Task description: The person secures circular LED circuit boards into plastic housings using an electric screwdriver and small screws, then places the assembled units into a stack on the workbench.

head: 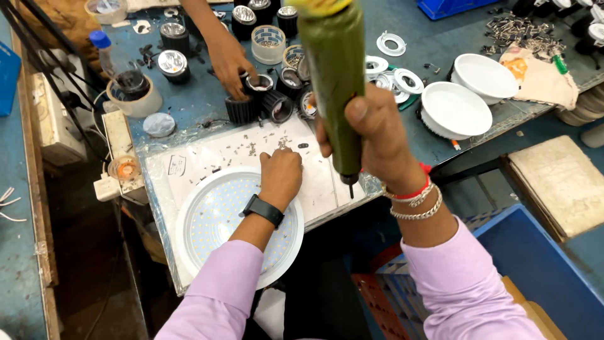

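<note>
Right hand (377,135) grasps green electric screwdriver (335,75) upright | left hand (280,176) clenched over small screws (264,146), beside round LED panel (217,214)

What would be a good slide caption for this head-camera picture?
Right hand holds a green electric screwdriver upright while the left hand rests at a round white LED panel.

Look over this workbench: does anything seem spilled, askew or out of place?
Small screws lie loose across the white sheet beside the left hand, not in any tray. More metal bits are strewn at the far right. The rest looks orderly.
</note>
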